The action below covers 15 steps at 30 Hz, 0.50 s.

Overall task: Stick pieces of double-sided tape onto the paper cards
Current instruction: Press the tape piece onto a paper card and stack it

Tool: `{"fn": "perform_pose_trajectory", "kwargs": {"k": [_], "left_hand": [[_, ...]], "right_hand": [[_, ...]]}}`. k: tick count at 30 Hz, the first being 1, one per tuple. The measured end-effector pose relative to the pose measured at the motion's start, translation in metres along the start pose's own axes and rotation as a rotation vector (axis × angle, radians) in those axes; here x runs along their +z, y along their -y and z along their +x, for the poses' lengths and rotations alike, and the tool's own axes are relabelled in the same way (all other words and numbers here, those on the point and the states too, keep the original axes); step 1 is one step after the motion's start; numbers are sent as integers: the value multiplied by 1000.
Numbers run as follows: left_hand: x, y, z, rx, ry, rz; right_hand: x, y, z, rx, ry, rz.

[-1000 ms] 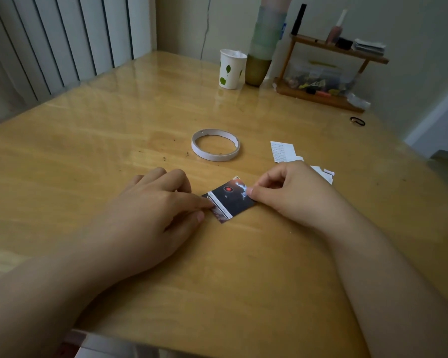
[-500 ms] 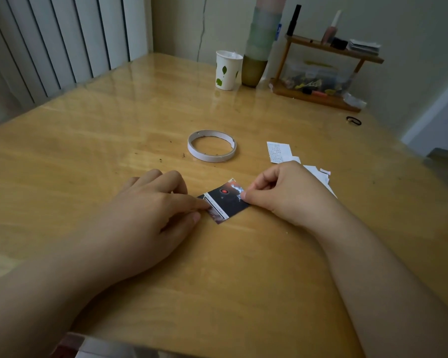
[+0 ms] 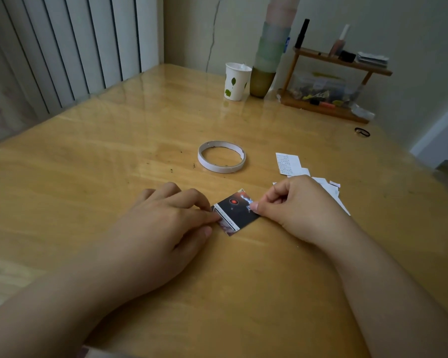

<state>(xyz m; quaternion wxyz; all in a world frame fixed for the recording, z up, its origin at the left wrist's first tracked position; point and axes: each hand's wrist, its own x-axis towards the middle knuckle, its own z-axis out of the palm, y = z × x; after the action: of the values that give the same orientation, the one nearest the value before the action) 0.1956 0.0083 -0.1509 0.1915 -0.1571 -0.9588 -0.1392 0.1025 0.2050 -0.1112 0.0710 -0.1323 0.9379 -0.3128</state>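
Note:
A small dark paper card with a red dot lies flat on the wooden table between my hands. A narrow white strip of double-sided tape runs across the card near its left end. My left hand holds that left end, index fingertip on the strip and thumb at the card's lower corner. My right hand pinches the card's right edge between thumb and curled index finger. The white tape roll lies flat farther back, apart from both hands.
White paper pieces and more cards lie behind my right hand. At the far edge stand a paper cup, a tall vase and a small wooden shelf. A black hair tie lies far right.
Both hands keep their hold on the card, which stays in place. Only the camera view has shifted slightly.

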Motion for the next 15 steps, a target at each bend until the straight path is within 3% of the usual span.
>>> {"fn": "perform_pose_trajectory", "kwargs": {"k": [9, 12, 15], "left_hand": [[1, 0, 0, -6, -10, 5], [1, 0, 0, -7, -15, 4], [1, 0, 0, -3, -20, 5]], "right_hand": [[4, -1, 1, -8, -18, -14], [6, 3, -2, -163, -86, -49], [13, 12, -8, -344, 31, -72]]}}
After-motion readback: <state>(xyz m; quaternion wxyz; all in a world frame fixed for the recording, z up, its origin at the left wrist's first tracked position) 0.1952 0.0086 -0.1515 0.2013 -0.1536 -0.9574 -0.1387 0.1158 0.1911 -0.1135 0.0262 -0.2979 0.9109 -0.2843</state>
